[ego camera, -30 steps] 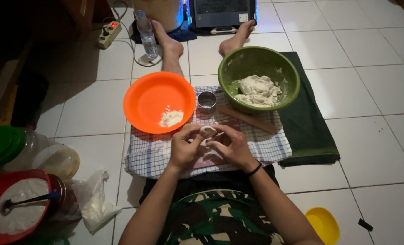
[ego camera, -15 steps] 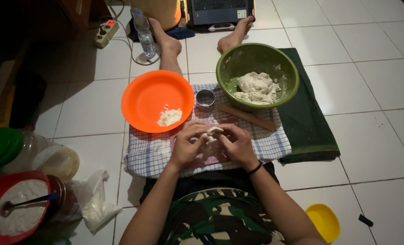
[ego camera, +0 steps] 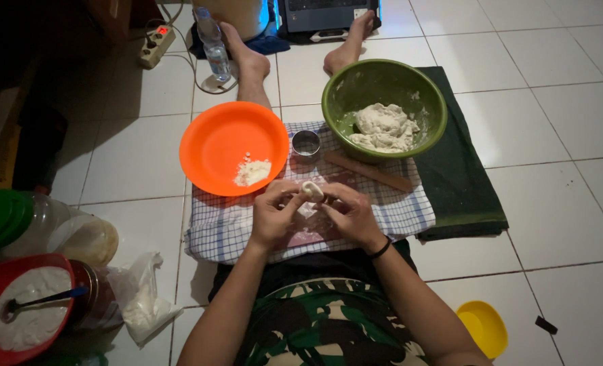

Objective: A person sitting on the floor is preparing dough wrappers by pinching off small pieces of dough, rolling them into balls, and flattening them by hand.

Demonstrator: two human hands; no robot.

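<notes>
white tiled floor, checked cloth (ego camera: 410,213) over the lap; left hand (ego camera: 272,218) and right hand (ego camera: 350,215) pinch a small dough piece (ego camera: 312,191) between fingertips above the cloth, orange plate (ego camera: 233,147) with flour just beyond it leftward, green bowl (ego camera: 383,108) of dough beyond rightward

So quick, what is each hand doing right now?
Left hand: fingers closed on the small white dough piece.
Right hand: pinching the same dough piece from the other side.
</notes>
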